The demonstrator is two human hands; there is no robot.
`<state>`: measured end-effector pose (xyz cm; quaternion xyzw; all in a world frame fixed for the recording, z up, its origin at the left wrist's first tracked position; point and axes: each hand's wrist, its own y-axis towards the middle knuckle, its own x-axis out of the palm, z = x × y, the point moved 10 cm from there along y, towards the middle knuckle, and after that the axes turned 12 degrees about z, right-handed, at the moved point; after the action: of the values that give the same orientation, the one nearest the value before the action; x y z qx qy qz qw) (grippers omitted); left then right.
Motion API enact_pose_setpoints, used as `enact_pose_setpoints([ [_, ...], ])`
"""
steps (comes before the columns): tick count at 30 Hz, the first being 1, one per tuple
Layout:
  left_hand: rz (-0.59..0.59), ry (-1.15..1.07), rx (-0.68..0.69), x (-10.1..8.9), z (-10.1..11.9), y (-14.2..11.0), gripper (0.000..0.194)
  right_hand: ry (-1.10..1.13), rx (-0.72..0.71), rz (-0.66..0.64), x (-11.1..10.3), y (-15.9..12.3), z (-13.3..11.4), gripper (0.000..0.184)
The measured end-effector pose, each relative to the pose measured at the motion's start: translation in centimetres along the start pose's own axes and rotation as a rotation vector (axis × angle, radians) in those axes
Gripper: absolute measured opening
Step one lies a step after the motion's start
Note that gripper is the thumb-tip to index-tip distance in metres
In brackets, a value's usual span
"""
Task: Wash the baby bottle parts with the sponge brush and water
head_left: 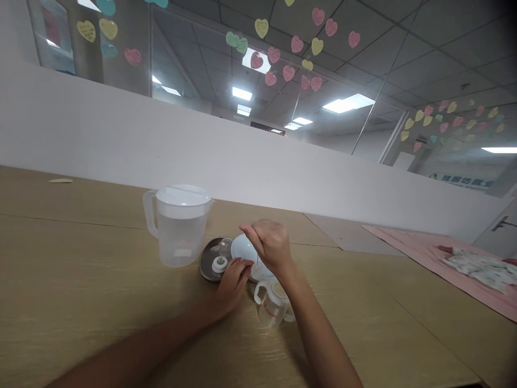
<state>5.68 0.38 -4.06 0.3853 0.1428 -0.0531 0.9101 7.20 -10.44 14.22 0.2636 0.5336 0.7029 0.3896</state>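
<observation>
Both hands at white bowl (241, 246), middle of table (133, 307).
Right hand (271, 245) above bowl, curled, thumb out, palm side hidden, can't tell what it grips; thin stick-like shape just below. Left hand (234, 280) low by bowl's near-left side, fingers close together, can't tell if pinching anything. Metal tray (207, 267) left of bowl holds white ring (220, 264) and clear cap (226, 247); two-handled bottle (271, 311) nearer, jug (180, 240) left.

Ceiling panels (349, 103) glare white — upper-right corner dim.
</observation>
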Motion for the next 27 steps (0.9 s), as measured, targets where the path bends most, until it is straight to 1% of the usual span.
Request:
enact_pose_setpoints([
  [3, 0.008, 0.011, 0.027, -0.2, 0.4, 0.0, 0.025, -0.081, -0.027, 0.057, -0.7, 0.0, 0.3, 0.050],
  [7, 0.010, 0.026, 0.067, -0.2, 0.7, 0.0, 0.024, -0.077, 0.050, 0.140, -1.6, -0.4, 1.3, 0.049],
  [9, 0.011, 0.035, 0.071, -0.2, 0.7, 0.0, 0.024, -0.066, 0.072, 0.155, -1.8, -0.5, 1.5, 0.048],
  [18, -0.013, 0.026, -0.014, 0.1, 0.2, 0.1, 0.023, -0.032, 0.085, 0.065, -0.9, -0.4, 0.9, 0.050],
  [27, -0.005, -0.020, -0.034, 0.2, -0.3, 0.2, 0.024, 0.024, 0.081, 0.046, -0.6, -0.3, 0.1, 0.049],
])
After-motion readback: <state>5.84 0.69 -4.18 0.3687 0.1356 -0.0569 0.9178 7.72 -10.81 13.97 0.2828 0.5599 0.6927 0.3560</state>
